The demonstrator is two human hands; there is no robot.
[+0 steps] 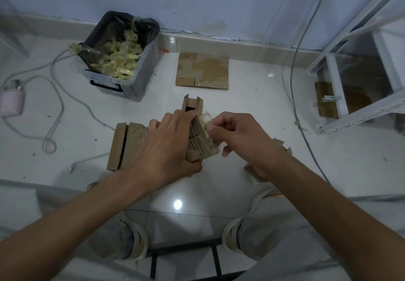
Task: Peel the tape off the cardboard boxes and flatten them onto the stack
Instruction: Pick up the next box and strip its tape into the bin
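At the centre of the frame a small cardboard box [195, 127] is held above the white tiled floor [252, 109], its open end pointing toward the top of the frame with short flaps sticking up. The left hand [166, 147] grips the box from the left side, fingers [175, 118] curled over its top face and the thumb under its near end. The right hand [236, 137] is just to the right of the box, its thumb and forefinger pinching a crumpled strip of clear tape [208, 119] that clings to the box's right edge; the other fingers of that hand are curled loosely.

Left of centre, partly behind the left hand, another box [122, 144] lies on the floor. Part of a further piece of cardboard [254, 171] shows behind the right wrist. Above centre, near the foot of the wall, lies a flattened stack of cardboard [202, 71] with torn patches on its top.

In the upper left stands a clear plastic bin [135, 83] lined with a black bag and holding a heap of yellowish balled-up tape [119, 61]. A grey cable [57, 96] loops across the floor at left, beside a pale pink object [12, 103] at the left edge. A white metal rack [350, 109] fills the upper right, with more cardboard under it. The person's knees in light trousers show along the bottom.
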